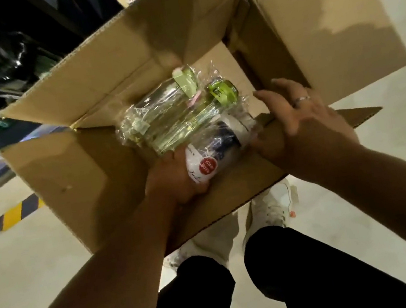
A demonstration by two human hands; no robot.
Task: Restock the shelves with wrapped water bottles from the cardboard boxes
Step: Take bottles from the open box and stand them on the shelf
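A pale glossy floor (42, 275) is stretching beneath an open cardboard box (87, 173). Wrapped water bottles (163, 117) are lying on their sides inside it. The left grip (174, 182) is curling round a white-labelled bottle (206, 164) in the box, while the right grip (297, 113) is resting, fingers spread, on the near flap (242, 187).

We see the cardboard box (108, 169) at mid-frame, its flaps spread open. Inside, three plastic-wrapped bottles lie on their sides: a clear bottle (161, 104) with a pale green lid uppermost, a greenish bottle (186, 127) beneath it, and a dark bottle (213, 157) with a red sticker lowest.
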